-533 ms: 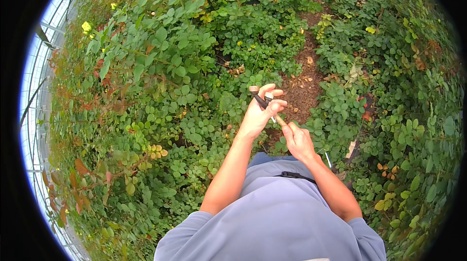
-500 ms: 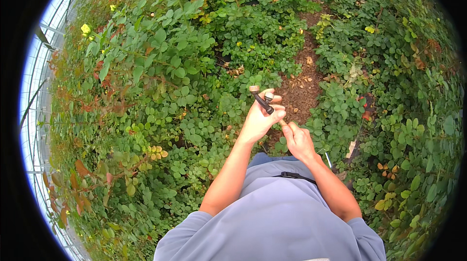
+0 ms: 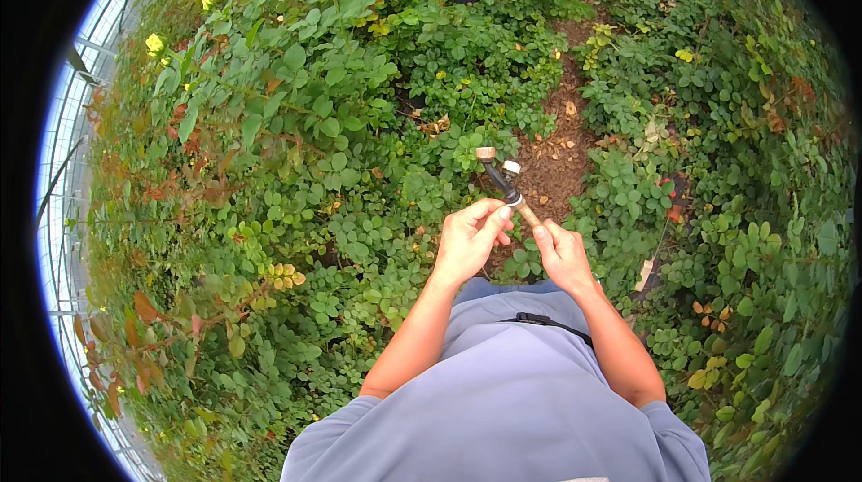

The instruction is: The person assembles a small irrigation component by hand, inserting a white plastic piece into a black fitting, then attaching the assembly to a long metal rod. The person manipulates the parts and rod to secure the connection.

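Observation:
A small dark hand tool (image 3: pixel 499 177) with two light, round-tipped ends pointing up and away sits between both hands. My left hand (image 3: pixel 469 238) grips its lower part near a white band, thumb on top. My right hand (image 3: pixel 562 254) pinches the tan wooden end at the tool's base, just right of the left hand. Both hands are held in front of my waist above leafy ground plants. What the tool is exactly cannot be made out.
Dense green shrubs (image 3: pixel 296 123) fill the left and top. A strip of bare brown soil (image 3: pixel 557 159) with fallen leaves runs ahead between the plants. Small yellow flowers (image 3: pixel 154 42) show at upper left. A greenhouse frame (image 3: pixel 81 60) curves along the left rim.
The tool has been swung upright, its two tips now pointing away. My left hand has lowered slightly and my right hand has closed on the tool's wooden end.

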Demonstrator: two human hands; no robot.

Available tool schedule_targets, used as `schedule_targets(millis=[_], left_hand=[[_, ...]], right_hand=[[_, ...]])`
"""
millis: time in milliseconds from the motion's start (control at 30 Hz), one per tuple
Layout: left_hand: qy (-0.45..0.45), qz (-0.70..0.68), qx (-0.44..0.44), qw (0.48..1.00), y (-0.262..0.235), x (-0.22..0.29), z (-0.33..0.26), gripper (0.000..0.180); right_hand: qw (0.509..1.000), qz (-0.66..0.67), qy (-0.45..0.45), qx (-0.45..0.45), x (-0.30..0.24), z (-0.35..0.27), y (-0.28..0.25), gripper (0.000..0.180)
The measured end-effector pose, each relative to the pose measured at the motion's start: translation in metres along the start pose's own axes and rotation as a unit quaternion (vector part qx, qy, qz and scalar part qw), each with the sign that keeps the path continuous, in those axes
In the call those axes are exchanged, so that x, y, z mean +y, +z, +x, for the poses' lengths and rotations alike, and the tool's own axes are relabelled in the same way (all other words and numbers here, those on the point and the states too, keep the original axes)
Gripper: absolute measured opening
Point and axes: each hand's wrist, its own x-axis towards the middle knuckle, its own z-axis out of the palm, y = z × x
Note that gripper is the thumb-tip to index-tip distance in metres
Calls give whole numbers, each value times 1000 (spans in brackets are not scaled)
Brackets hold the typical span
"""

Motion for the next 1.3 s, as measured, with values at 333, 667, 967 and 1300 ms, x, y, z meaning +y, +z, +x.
schedule_targets(millis=[333, 667, 967, 1300], left_hand=[[-98, -107, -15, 989, -23, -29, 16, 37], [80, -153, 22, 985, -29, 32, 4, 46], [44, -149, -3, 988, -43, 32, 15, 46], [150, -211, -166, 952, -51, 32, 42, 42]], right_hand=[[1000, 1, 5, -2, -3, -4, -11, 42], [1000, -8, -6, -26, -7, -18, 11, 38], [949, 212, 42, -229, 2, -1, -3, 36], [989, -14, -97, 114, -18, -7, 25, 17]])
